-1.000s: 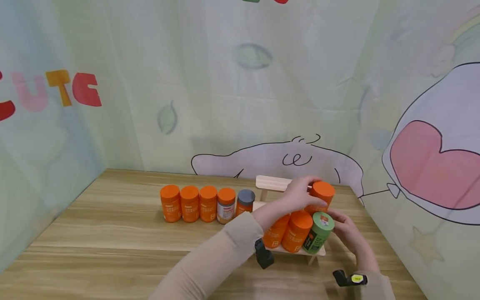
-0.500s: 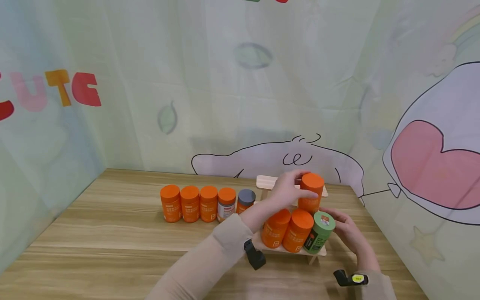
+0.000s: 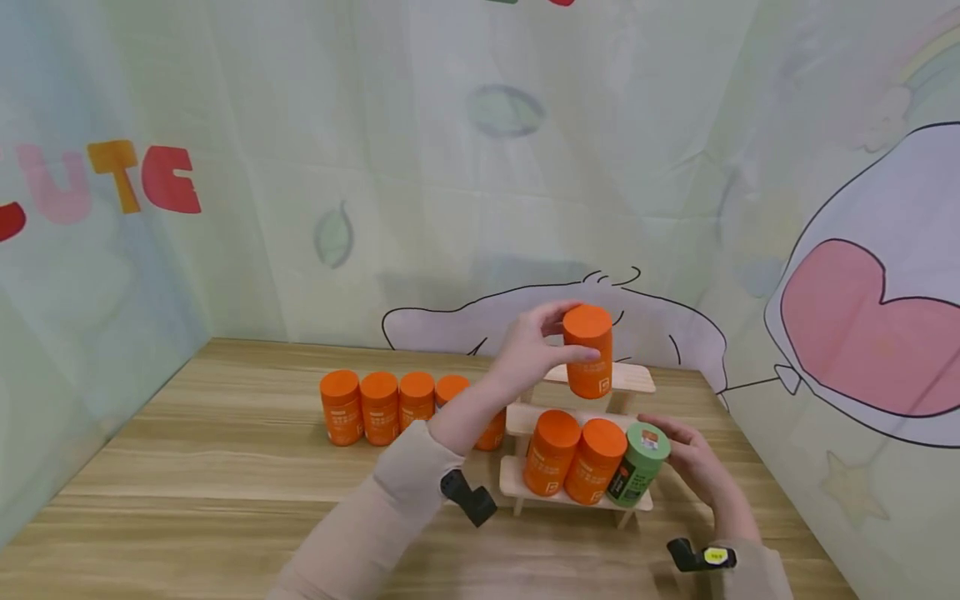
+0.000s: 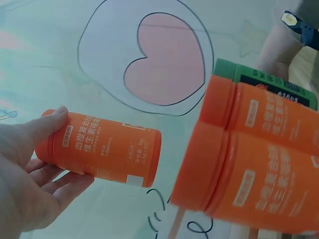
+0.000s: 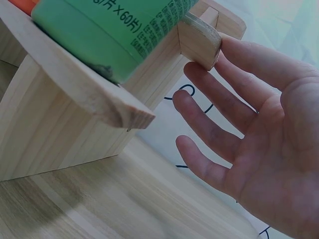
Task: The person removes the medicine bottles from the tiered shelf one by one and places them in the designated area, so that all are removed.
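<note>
In the head view my left hand (image 3: 527, 354) grips an orange jar (image 3: 588, 354), upright above the top of the tiered wooden rack (image 3: 517, 475). The left wrist view shows the thumb on one side of the jar's lid end and the fingers on the other. Two orange jars (image 3: 553, 454) and a green jar (image 3: 637, 467) stand side by side on the rack's lowest shelf. My right hand (image 5: 269, 119) is at the rack's right end, its fingers extended, fingertips touching the end of a shelf (image 5: 202, 45) behind the green jar.
Several orange jars (image 3: 380, 408) stand in a row on the wooden table (image 3: 210, 467) left of the rack; my left forearm partly covers the row's right end. A printed curtain (image 3: 420, 192) hangs behind the table and along its sides.
My left hand has lifted the orange jar from behind the green jar, up and to the left over the rack. The right hand stays at the rack's end.
</note>
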A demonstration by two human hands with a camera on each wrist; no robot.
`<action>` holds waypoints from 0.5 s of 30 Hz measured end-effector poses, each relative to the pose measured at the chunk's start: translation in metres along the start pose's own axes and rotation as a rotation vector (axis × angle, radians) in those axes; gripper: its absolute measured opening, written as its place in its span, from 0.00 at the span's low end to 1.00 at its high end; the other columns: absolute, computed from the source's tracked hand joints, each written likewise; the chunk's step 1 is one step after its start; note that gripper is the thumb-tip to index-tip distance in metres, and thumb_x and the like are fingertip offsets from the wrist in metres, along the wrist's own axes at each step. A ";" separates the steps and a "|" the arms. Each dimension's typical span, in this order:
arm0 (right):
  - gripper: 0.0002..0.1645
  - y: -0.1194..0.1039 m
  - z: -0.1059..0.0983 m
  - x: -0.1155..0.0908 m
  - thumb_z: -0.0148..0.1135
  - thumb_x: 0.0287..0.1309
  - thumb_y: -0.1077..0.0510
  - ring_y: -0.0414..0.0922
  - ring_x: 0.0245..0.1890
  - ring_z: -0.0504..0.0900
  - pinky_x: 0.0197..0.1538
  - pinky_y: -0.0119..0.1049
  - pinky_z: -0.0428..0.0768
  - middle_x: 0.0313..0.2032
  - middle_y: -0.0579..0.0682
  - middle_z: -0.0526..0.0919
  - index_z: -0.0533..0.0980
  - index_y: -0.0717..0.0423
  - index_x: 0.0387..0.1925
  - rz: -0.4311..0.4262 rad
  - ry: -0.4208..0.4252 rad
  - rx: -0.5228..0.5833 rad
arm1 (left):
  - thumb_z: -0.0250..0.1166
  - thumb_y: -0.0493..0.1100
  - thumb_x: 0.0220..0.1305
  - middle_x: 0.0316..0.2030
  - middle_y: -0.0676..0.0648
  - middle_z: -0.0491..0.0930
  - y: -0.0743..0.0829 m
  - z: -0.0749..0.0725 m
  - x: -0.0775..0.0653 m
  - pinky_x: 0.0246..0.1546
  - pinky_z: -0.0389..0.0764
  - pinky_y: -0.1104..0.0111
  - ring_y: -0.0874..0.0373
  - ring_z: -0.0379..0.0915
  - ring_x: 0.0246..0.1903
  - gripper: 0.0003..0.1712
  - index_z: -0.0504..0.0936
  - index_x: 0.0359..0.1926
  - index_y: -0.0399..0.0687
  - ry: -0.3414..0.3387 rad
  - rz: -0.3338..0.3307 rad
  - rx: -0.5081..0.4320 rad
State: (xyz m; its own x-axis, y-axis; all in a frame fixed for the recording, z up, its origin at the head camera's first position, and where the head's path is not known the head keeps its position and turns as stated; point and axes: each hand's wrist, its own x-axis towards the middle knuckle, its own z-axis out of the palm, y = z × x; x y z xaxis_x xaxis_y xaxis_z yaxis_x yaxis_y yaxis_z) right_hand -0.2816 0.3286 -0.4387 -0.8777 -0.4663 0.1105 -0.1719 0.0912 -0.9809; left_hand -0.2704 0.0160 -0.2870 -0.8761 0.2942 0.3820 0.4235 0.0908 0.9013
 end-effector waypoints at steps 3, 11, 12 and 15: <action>0.25 0.000 0.001 0.000 0.42 0.73 0.61 0.27 0.53 0.76 0.54 0.22 0.72 0.52 0.27 0.80 0.77 0.31 0.55 -0.002 -0.001 0.000 | 0.74 0.39 0.55 0.58 0.46 0.80 0.001 -0.014 -0.005 0.56 0.79 0.60 0.51 0.76 0.57 0.37 0.72 0.66 0.48 0.033 0.021 -0.005; 0.24 0.001 0.001 -0.001 0.42 0.73 0.62 0.27 0.53 0.75 0.54 0.22 0.72 0.53 0.27 0.79 0.76 0.34 0.57 -0.002 0.009 -0.007 | 0.73 0.38 0.56 0.56 0.47 0.81 -0.005 -0.048 -0.021 0.59 0.77 0.57 0.53 0.77 0.55 0.34 0.74 0.64 0.49 0.071 0.030 -0.001; 0.24 0.001 0.001 -0.001 0.42 0.73 0.62 0.27 0.53 0.75 0.54 0.22 0.71 0.53 0.27 0.79 0.76 0.34 0.57 -0.001 0.009 -0.006 | 0.73 0.38 0.56 0.56 0.46 0.81 -0.007 -0.052 -0.024 0.59 0.77 0.56 0.52 0.77 0.55 0.35 0.73 0.65 0.48 0.068 0.027 0.012; 0.24 0.001 0.001 -0.001 0.43 0.73 0.62 0.27 0.53 0.75 0.54 0.22 0.72 0.53 0.26 0.79 0.77 0.34 0.57 -0.001 0.011 0.002 | 0.73 0.37 0.55 0.58 0.45 0.80 -0.010 -0.062 -0.032 0.59 0.77 0.56 0.50 0.76 0.56 0.36 0.72 0.65 0.46 0.057 0.011 0.049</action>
State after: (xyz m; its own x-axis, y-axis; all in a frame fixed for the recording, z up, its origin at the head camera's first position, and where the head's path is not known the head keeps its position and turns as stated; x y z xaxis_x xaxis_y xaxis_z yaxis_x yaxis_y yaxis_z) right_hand -0.2801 0.3288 -0.4398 -0.8823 -0.4569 0.1127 -0.1717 0.0895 -0.9811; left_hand -0.2606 -0.0531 -0.2961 -0.8825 0.2408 0.4040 0.4426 0.1349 0.8865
